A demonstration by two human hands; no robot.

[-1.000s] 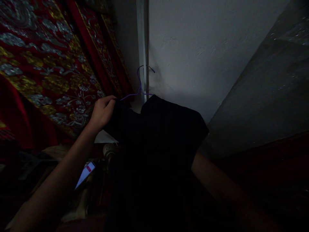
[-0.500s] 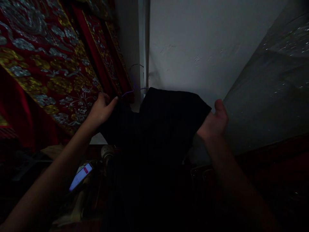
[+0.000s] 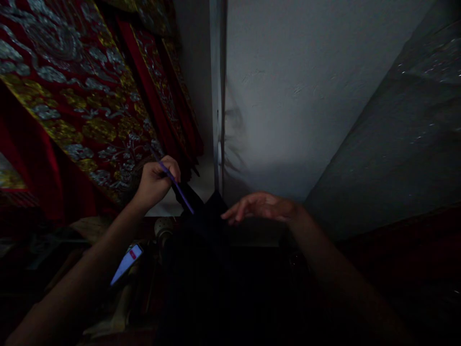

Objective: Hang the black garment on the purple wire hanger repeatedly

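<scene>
My left hand (image 3: 158, 180) is closed around a thin purple clothes hanger (image 3: 184, 199), which slants down to the right into a dark garment (image 3: 212, 216). Most of the garment falls away below into deep shadow, so its outline there is lost. To the right, my right hand (image 3: 257, 207) is open, its fingers stretched toward the garment's upper edge. Whether those fingertips touch the cloth I cannot tell.
Red cloth embroidered in gold and silver (image 3: 97, 129) hangs at the left. A pale wall panel (image 3: 288, 96) stands ahead, with clear plastic sheeting (image 3: 403, 144) at the right. Below left lie a lit phone (image 3: 126, 264) and a pale round-ended object (image 3: 163, 228).
The garment, spread between both hands before, has dropped and bunched lower. My left hand now grips the purple hanger. My right hand has come out from under the cloth and moved left.
</scene>
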